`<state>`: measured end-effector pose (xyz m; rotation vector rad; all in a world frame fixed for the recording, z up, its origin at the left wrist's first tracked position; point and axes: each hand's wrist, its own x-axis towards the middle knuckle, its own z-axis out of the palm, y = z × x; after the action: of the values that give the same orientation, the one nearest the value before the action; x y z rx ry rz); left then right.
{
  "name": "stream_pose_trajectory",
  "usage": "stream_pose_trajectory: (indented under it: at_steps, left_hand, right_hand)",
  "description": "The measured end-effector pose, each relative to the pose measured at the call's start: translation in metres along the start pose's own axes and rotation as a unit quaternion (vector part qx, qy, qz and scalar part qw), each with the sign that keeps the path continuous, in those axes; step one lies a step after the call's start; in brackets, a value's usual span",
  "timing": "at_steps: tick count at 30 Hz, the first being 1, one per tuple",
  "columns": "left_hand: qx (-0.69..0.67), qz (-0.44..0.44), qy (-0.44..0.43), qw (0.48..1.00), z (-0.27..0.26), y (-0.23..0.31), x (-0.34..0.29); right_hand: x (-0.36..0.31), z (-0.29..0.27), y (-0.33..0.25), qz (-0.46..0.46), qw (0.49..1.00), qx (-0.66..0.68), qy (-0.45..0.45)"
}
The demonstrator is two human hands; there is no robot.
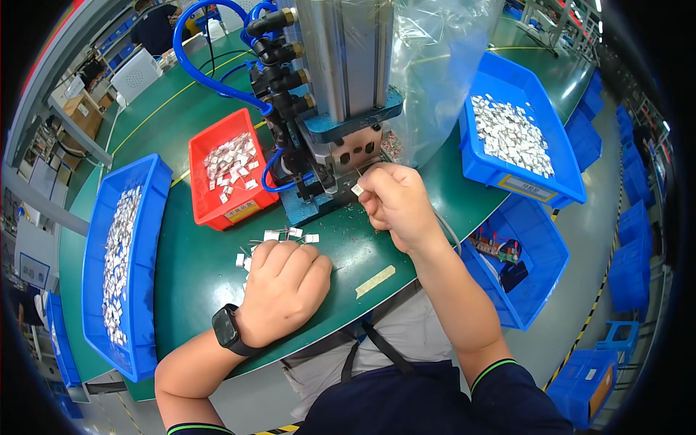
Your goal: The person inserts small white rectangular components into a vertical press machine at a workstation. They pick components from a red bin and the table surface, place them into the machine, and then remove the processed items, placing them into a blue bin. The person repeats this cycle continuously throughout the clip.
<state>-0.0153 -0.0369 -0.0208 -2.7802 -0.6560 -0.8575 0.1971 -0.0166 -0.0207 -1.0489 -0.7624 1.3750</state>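
My right hand (395, 199) pinches a small white block-shaped component with thin wire leads (357, 189), between thumb and forefinger. It holds the component right at the front of a pneumatic press (355, 145), with a lead pointing up toward the tooling. My left hand (286, 290), with a black watch (226, 328) on its wrist, rests knuckles up on the green table. Its fingers are curled in and their tips hidden. Several loose white components (272, 235) lie just beyond those fingers.
A red bin (205, 206) of white components stands left of the press. Blue bins hold more at far left (148, 290) and right (565, 145). Another blue bin (533, 297) sits below the table's right edge. Blue air hoses (188, 61), clear plastic sheeting (428, 80) and tape (375, 281) are nearby.
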Motion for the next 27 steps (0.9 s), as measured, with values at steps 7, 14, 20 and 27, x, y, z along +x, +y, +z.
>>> stream_pose_trajectory:
  at_steps: [7, 14, 20, 27]
  left_hand:
    - [-0.208, -0.152, 0.037, 0.966, -0.01, -0.009, 0.008]
    - [-0.552, -0.433, -0.015, 0.713, -0.015, -0.012, 0.024]
    - [-0.656, -0.445, 0.025, 0.61, -0.008, -0.009, 0.028]
    - [-0.674, -0.462, 0.013, 0.576, -0.005, -0.013, 0.022]
  right_hand:
    - [-0.01, -0.005, 0.008, -0.043, 0.992, -0.027, -0.115]
    - [-0.013, 0.001, 0.012, -0.056, 0.987, -0.023, -0.15]
    - [-0.011, -0.002, 0.016, -0.004, 0.979, 0.039, -0.198]
    - [-0.019, 0.005, 0.006, 0.102, 0.97, -0.036, -0.217]
